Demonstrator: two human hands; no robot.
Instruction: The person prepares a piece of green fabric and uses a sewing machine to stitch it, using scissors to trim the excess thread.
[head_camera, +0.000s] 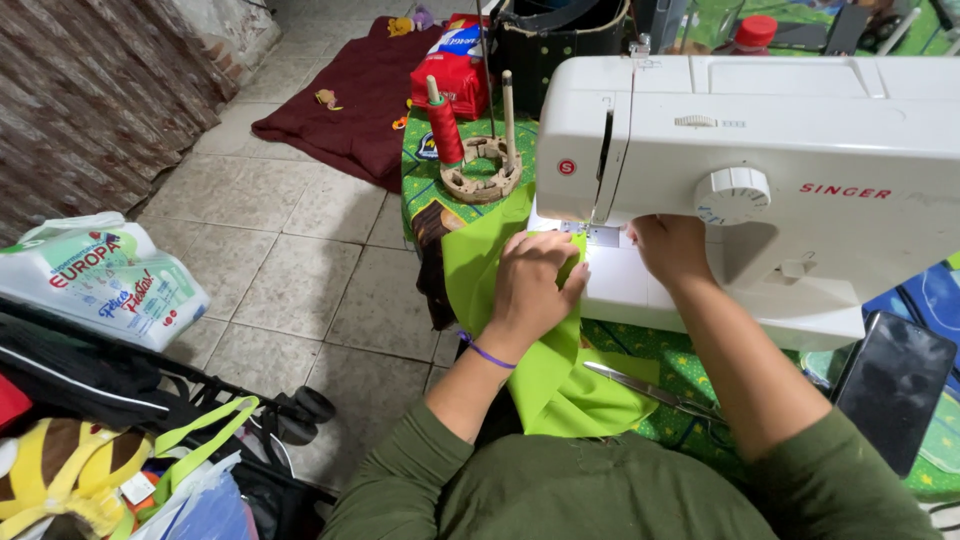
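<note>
Currently, my left hand (535, 285) lies palm-down, fingers loosely curled, pressing the lime-green fabric (545, 375) flat on the bed of the white sewing machine (760, 130); it grips nothing. My right hand (672, 250) sits just right of the needle area, partly hidden beneath the machine arm, so I cannot tell how far it is open. The fabric runs from the needle plate toward me and hangs over the near table edge. 1 pair of scissors (650, 392) lies just right of the fabric. A red thread spool (445, 125) stands far left. A black phone (893, 385) rests near right.
</note>
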